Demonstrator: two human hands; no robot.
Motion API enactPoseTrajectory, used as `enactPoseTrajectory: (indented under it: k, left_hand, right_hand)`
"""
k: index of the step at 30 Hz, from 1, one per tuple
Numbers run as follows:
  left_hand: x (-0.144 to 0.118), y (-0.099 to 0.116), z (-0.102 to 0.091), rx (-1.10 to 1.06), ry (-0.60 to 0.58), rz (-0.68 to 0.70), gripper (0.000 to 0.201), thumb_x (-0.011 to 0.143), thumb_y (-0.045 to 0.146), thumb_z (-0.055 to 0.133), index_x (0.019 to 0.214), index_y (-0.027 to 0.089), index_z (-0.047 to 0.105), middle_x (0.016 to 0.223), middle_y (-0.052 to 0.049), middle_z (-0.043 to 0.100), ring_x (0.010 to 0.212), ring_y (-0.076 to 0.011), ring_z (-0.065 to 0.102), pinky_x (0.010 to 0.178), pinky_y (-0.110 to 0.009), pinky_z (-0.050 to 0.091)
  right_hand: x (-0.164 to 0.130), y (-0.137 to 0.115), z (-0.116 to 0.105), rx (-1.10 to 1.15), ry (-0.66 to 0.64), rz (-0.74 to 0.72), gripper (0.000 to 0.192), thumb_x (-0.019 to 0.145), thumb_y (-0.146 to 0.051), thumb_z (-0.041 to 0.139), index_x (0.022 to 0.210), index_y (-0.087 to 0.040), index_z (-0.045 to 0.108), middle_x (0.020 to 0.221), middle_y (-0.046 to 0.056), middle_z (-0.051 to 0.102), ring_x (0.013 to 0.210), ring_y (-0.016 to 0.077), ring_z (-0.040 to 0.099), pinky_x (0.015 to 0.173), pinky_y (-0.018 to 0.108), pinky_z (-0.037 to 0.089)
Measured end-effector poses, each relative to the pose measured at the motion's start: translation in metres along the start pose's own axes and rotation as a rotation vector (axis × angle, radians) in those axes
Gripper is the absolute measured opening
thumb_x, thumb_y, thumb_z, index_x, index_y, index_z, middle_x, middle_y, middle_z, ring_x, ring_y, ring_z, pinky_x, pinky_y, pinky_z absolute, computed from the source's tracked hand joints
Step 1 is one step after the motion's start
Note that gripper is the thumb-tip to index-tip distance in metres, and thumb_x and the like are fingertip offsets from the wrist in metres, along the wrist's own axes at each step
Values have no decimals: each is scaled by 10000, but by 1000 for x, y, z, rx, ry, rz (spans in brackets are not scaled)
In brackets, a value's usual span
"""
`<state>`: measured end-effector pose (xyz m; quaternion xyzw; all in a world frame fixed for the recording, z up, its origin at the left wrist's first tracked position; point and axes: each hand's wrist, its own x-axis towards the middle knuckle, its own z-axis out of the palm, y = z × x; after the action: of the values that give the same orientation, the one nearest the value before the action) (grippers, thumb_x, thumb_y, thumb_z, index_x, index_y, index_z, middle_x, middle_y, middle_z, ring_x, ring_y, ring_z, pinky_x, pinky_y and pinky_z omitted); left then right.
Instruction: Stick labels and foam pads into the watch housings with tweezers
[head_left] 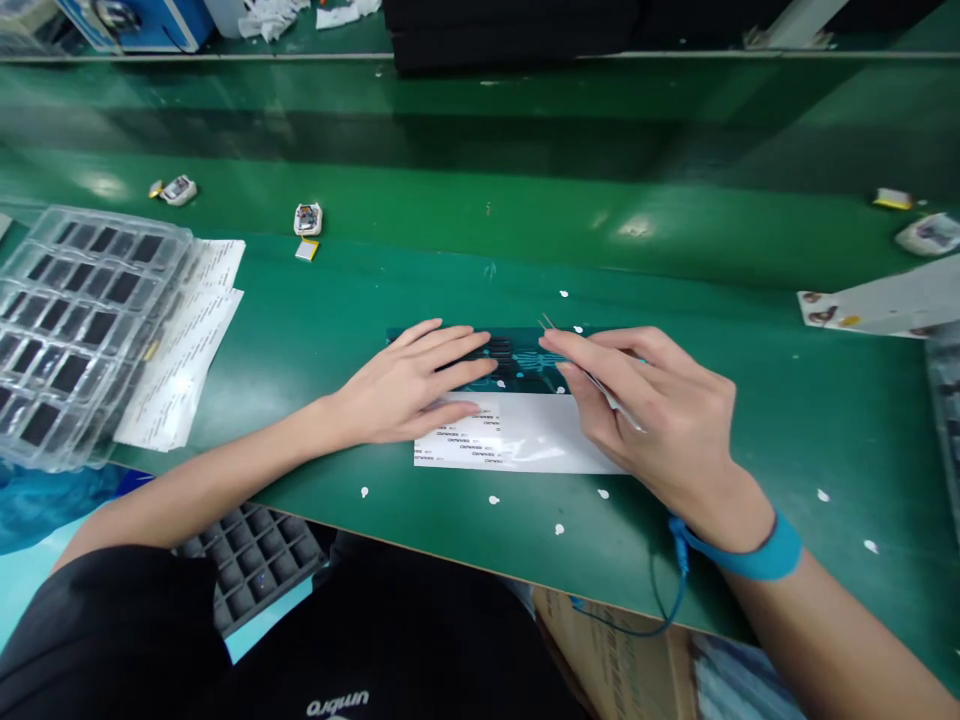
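The green bench is occupied at its left by stacked clear trays. The left hand is laid flat, fingers spread, across a white printed sheet and the blue strip just above it. By the right hand, tweezers are gripped, their tips held near the strip's upper edge. Work is judged to be partway: dark bars beside the left fingertips seem not yet dealt with, while white tabs, apparently already detached, are scattered about. How much is left cannot be told.
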<state>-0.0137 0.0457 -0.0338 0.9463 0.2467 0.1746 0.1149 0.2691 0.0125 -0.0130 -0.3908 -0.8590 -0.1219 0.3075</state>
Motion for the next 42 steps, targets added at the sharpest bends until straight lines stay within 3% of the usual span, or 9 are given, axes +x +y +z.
enactPoseTrajectory:
  k: [5, 11, 16, 21, 30, 34, 37, 39, 42]
  left_hand:
    - [2, -15, -10, -20, 68, -74, 422, 1134, 413, 409, 1190, 175, 752, 1362, -90, 750, 1307, -289, 641, 1159, -497, 462]
    - [4, -19, -15, -4, 96, -109, 390, 1119, 380, 448, 1033, 180, 772, 1267, -77, 793, 1206, -282, 677, 1063, -466, 491]
    - [3, -14, -13, -32, 106, -67, 377, 1088, 443, 514, 1166, 142, 727, 1355, -134, 746, 1286, -311, 667, 1107, -495, 508]
    - [4, -10, -11, -108, -14, -33, 482, 1100, 487, 469, 1389, 135, 629, 1562, -176, 590, 1474, -331, 558, 1212, -580, 459]
    - [3, -12, -7, -92, -3, -5, 479, 1100, 491, 467, 1398, 154, 633, 1586, -172, 566, 1502, -319, 534, 1249, -560, 443]
    - [3, -13, -2, -43, 148, -14, 421, 1116, 408, 434, 1337, 131, 661, 1507, -184, 638, 1421, -328, 612, 1182, -563, 506]
    - [4, -15, 3, -32, 267, -25, 367, 1111, 348, 448, 1262, 120, 693, 1403, -184, 709, 1338, -321, 670, 1131, -551, 539]
    - [4, -15, 7, -33, 315, -23, 333, 1101, 342, 481, 1183, 127, 722, 1327, -169, 750, 1281, -310, 698, 1100, -523, 554]
    - [3, -16, 10, -21, 336, -29, 321, 1091, 343, 510, 1062, 128, 747, 1232, -153, 784, 1193, -292, 719, 1049, -482, 564]
  right_hand:
    - [3, -2, -2, -26, -42, -1, 309, 1006, -107, 669, 1304, -189, 669, 882, 22, 762, 881, 200, 709, 617, 295, 509]
    - [8, -16, -7, 12, -100, -73, 336, 993, -77, 675, 1324, -128, 642, 907, 37, 788, 933, 217, 702, 698, 309, 557]
    - [8, -21, -9, 77, -126, -120, 295, 1009, -115, 669, 1304, -103, 656, 1179, 87, 795, 1010, 248, 677, 827, 350, 614]
    - [8, -18, -9, 69, -93, -93, 264, 1049, -170, 619, 1304, -161, 687, 1348, 80, 738, 1120, 254, 671, 922, 386, 638]
    - [8, -9, -9, -14, -73, 1, 395, 1031, -34, 487, 1392, -168, 575, 1127, 71, 792, 1018, 198, 690, 878, 329, 624]
    - [12, 31, -17, -174, -107, 84, 491, 990, -1, 444, 1442, -149, 566, 1132, 97, 781, 984, 223, 691, 835, 348, 599]
    - [24, 90, -29, -320, -180, 166, 331, 951, -71, 548, 1220, -146, 724, 922, 112, 767, 783, 240, 679, 574, 302, 466]
    - [37, 134, -36, -362, -229, 217, 170, 972, -158, 597, 931, -159, 762, 690, 69, 683, 512, 151, 535, 475, 286, 330]
    - [57, 189, -36, -365, -269, 269, 387, 1002, -373, 694, 666, -195, 622, 447, -83, 346, 360, 66, 212, 415, 258, 228]
